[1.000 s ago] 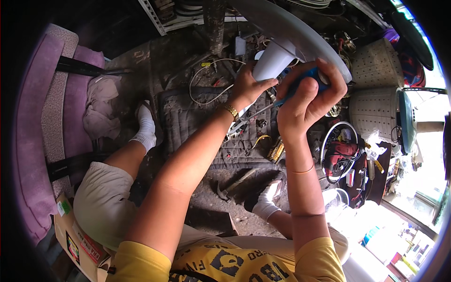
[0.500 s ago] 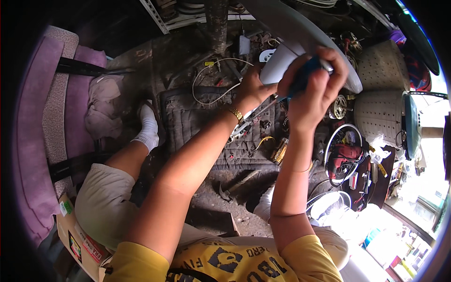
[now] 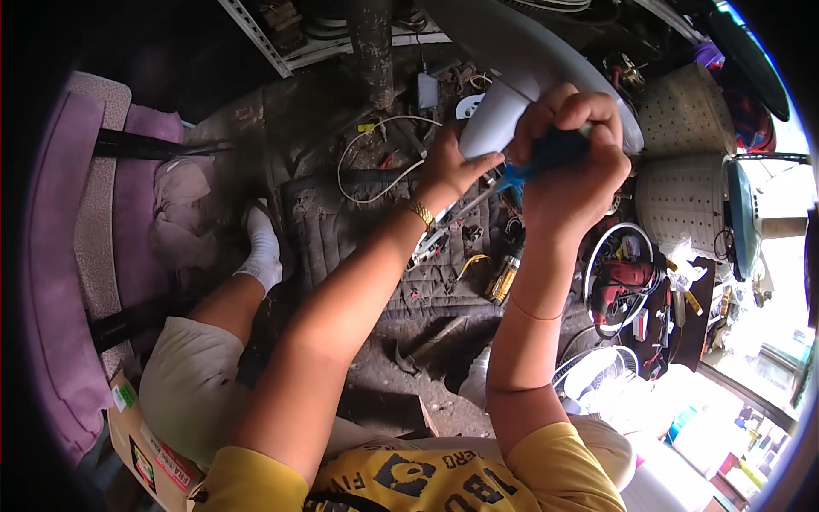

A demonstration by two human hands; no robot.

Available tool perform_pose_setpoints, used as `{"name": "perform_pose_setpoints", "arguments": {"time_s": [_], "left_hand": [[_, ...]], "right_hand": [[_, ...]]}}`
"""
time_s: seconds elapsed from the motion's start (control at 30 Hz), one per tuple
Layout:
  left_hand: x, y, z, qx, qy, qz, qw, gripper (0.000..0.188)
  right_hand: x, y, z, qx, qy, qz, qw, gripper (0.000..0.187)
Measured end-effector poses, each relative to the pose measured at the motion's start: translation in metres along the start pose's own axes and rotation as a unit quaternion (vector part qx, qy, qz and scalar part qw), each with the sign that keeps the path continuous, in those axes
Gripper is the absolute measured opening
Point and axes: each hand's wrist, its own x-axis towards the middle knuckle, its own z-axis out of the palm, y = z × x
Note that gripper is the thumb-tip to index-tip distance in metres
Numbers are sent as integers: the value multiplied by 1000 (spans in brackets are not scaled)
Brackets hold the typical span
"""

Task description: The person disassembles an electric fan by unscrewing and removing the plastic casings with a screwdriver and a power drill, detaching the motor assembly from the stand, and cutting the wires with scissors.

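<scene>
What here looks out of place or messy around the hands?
Tools lie loose on the dirty floor: a hammer by the knee and small parts scattered on the dark mat. A white cable trails across the debris.

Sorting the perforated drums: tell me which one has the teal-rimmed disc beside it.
The lower drum, nearer the person; the teal-rimmed disc stands at its right edge. The upper drum has none.

Strong daylight floods in from the lower right, blowing out that corner to white glare. The upper left sinks into deep shadow. Fisheye bending curves the edges inside a black rim. The centre stays reasonably sharp.
</scene>
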Motion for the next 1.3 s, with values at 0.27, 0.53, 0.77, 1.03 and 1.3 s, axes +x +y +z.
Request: {"name": "perform_pose_setpoints", "arguments": {"time_s": [0.27, 0.53, 0.77, 1.03, 1.3], "left_hand": [[6, -12, 10, 10, 38, 24, 999, 61], [10, -29, 8, 55, 91, 1, 994, 63], [6, -13, 9, 2, 69, 19, 997, 54], [10, -16, 7, 23, 67, 30, 997, 59], [7, -14, 6, 9, 54, 52, 997, 60]], "right_hand": [[9, 29, 9, -345, 186, -215, 895, 31], [8, 13, -9, -81, 145, -96, 981, 39], [10, 32, 5, -217, 133, -139, 957, 38], [10, 5, -13, -169, 181, -63, 967, 31], [12, 35, -8, -178, 151, -139, 962, 44]]}}
